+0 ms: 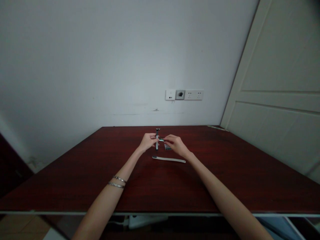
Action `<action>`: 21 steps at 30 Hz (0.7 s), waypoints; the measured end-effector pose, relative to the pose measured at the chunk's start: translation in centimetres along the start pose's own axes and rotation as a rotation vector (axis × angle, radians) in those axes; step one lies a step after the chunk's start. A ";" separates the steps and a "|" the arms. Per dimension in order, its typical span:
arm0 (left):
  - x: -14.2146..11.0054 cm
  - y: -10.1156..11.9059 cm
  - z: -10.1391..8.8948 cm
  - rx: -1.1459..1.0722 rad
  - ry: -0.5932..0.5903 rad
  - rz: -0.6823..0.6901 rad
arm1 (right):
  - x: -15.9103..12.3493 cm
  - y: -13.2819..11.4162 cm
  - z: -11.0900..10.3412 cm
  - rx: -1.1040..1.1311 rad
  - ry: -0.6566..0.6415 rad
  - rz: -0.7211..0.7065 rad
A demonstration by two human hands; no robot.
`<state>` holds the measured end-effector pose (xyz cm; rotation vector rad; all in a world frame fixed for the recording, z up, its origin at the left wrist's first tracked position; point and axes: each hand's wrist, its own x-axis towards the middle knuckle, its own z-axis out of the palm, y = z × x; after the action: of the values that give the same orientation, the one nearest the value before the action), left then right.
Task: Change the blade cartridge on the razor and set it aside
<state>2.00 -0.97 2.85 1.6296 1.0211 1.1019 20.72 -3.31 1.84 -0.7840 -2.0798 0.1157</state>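
Observation:
My left hand (148,141) is closed around a slim T-shaped tool (157,145), which looks like a razor. The tool stands upright, its dark head at the top and its pale grey handle below. From the right, my right hand (175,145) pinches a small, thin green-and-silver piece (161,140) against or very near the handle; whether they touch I cannot tell. Partly hidden beneath the right hand, a small printed card or packet (167,147) lies on the table. Nearer to me rests a long pale grey strip (170,159) with a dark left end.
The dark red wooden table (130,190) reaches back to a white wall with sockets (194,95). A pale panelled door (277,83) leans in at the right. A thin strip (217,128) lies at the far right corner. White items (147,221) sit below the front edge.

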 end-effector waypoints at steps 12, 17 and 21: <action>-0.3 1.2 -1.4 -0.117 0.023 0.006 | 0.1 0.4 0.1 0.047 0.156 -0.020; -0.2 1.7 -1.4 -0.027 0.081 0.041 | 1.0 0.5 -0.1 0.352 0.294 0.352; -0.6 1.3 -0.8 0.076 0.072 0.122 | 1.6 0.4 -0.5 0.514 0.312 0.453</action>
<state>1.25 -1.65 4.10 1.7424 1.0320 1.2232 20.58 -2.17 3.15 -0.8669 -1.4571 0.7013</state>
